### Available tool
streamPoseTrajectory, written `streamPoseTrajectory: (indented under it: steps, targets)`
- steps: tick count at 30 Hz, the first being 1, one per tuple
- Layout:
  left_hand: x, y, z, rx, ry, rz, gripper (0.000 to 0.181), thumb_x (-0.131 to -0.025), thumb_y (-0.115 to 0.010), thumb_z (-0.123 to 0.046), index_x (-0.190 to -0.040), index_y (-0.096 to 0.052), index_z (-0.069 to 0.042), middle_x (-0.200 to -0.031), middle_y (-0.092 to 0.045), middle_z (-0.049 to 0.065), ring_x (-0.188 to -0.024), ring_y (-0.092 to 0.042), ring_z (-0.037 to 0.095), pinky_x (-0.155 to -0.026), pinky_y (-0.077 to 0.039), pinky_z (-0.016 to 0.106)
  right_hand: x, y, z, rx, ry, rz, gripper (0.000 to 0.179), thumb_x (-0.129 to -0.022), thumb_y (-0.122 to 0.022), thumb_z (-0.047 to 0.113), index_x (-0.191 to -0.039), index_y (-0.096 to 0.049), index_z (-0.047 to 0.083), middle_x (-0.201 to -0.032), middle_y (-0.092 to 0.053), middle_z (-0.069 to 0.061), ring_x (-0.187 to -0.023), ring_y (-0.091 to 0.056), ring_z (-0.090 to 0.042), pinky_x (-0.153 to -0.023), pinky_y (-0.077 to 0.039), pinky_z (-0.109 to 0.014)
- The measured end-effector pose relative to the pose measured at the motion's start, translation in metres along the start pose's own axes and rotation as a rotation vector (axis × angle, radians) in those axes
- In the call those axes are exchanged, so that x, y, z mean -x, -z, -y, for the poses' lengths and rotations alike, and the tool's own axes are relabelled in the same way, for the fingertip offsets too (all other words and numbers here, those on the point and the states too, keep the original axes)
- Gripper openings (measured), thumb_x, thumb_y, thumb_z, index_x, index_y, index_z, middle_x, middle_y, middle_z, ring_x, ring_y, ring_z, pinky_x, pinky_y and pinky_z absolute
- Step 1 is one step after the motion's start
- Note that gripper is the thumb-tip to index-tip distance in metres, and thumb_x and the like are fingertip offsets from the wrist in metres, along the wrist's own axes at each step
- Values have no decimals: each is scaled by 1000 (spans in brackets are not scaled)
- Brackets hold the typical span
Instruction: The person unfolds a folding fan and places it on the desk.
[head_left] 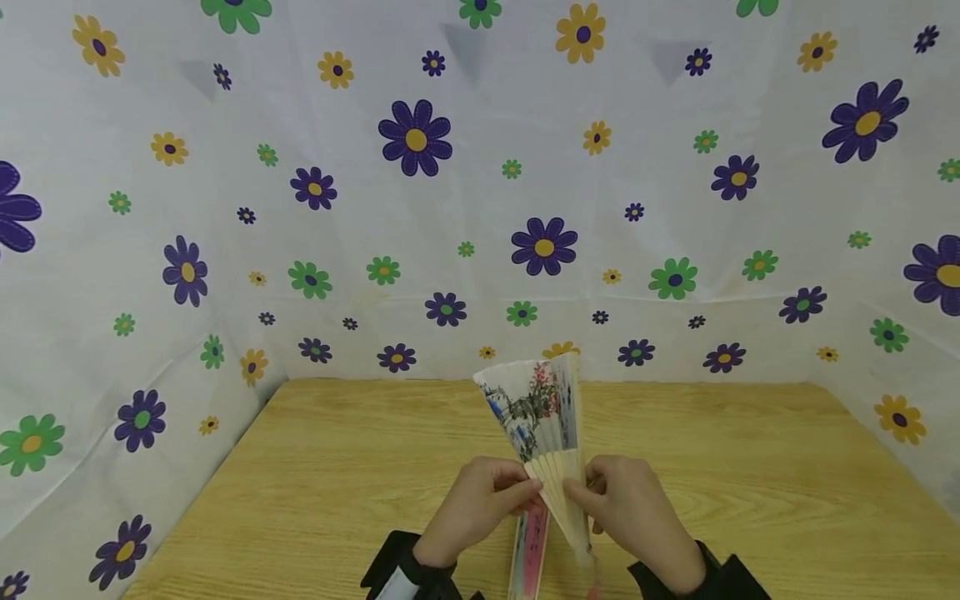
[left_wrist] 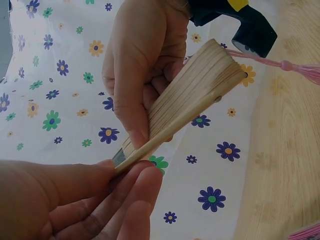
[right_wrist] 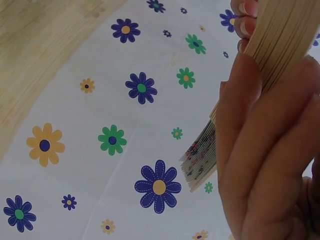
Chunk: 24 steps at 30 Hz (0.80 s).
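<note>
A folding fan [head_left: 534, 408], partly spread, stands tilted over the table with its painted leaf up and its pale wooden ribs [left_wrist: 192, 85] down. My left hand [head_left: 480, 504] pinches the left outer rib between thumb and fingers. On the other side my right hand [head_left: 626, 504] grips the right edge of the ribs, its thumb on the front and its fingers [right_wrist: 270, 145] behind. From the fan's lower end hangs a pink tassel [left_wrist: 300, 70]. Beneath the fan a long narrow pink box [head_left: 529, 550] lies on the table, partly covered by the fan and my left hand.
The wooden table [head_left: 337, 467] spreads out on both sides of the hands. A white cloth [head_left: 360, 233] with printed flowers stands behind the table and along its sides. Dark sleeves [head_left: 712, 575] cover both wrists.
</note>
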<state>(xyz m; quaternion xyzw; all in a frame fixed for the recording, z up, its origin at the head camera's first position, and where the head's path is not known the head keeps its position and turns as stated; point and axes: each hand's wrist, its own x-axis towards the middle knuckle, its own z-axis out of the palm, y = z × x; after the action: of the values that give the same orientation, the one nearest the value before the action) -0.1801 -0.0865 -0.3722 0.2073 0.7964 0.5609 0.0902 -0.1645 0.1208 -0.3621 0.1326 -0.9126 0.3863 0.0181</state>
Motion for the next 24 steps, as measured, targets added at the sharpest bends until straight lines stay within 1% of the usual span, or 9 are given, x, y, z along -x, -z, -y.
streamPoseTrajectory:
  steps: [2,5,7,9,10,16,21,24]
  targets:
    - [0,1,-1,0,4,-4,24,-102,-62,-11,-95,-75,8,-88,-75,25,-79,-73,25,-69,-59,22,-1,0,0,4,-18,-12,24,-97,-69,15,-73,-66,10,-58,-58,0,-48,-51,-11,-44,-30,-22]
    - [0,2,-1,-1,3,-8,24,-103,-61,-11,-96,-74,8,-89,-75,24,-80,-74,25,-71,-61,25,-1,1,1,15,-52,-39,26,-96,-70,15,-71,-67,10,-58,-60,-1,-47,-51,-11,-44,-29,-22]
    - [0,2,-1,3,-5,-9,24,-103,-61,-11,-97,-74,8,-89,-76,24,-81,-74,28,-73,-62,29,-2,2,2,23,-70,-54,27,-95,-71,14,-68,-66,10,-59,-61,-2,-47,-51,-12,-44,-29,-22]
    - [0,3,-1,8,-11,-6,24,-103,-61,-11,-98,-74,9,-90,-75,25,-84,-74,33,-74,-63,31,-2,2,2,25,-75,-59,29,-96,-70,15,-67,-65,11,-59,-61,-2,-47,-51,-12,-44,-28,-22]
    - [0,3,-1,11,-13,-5,24,-103,-60,-11,-98,-74,9,-90,-75,25,-84,-74,33,-75,-63,31,-2,2,2,24,-80,-58,31,-96,-70,15,-66,-65,11,-59,-61,-2,-47,-50,-12,-44,-27,-22]
    - [0,4,0,10,-21,-11,24,-103,-60,-11,-98,-73,9,-91,-75,26,-84,-74,32,-75,-62,27,-5,2,2,31,-107,-62,39,-99,-67,17,-60,-62,11,-53,-58,0,-43,-49,-12,-44,-23,-21]
    - [0,5,0,3,-8,-36,24,-103,-61,-10,-97,-74,9,-90,-76,25,-85,-76,31,-72,-59,18,-7,2,1,50,-115,-100,39,-98,-68,16,-59,-65,11,-55,-61,1,-42,-51,-11,-43,-26,-21]
    - [0,6,0,-2,2,-49,24,-103,-61,-11,-97,-74,8,-90,-76,24,-85,-76,29,-70,-57,16,-6,2,0,59,-109,-119,39,-97,-68,16,-58,-66,11,-55,-62,2,-42,-51,-11,-42,-28,-21]
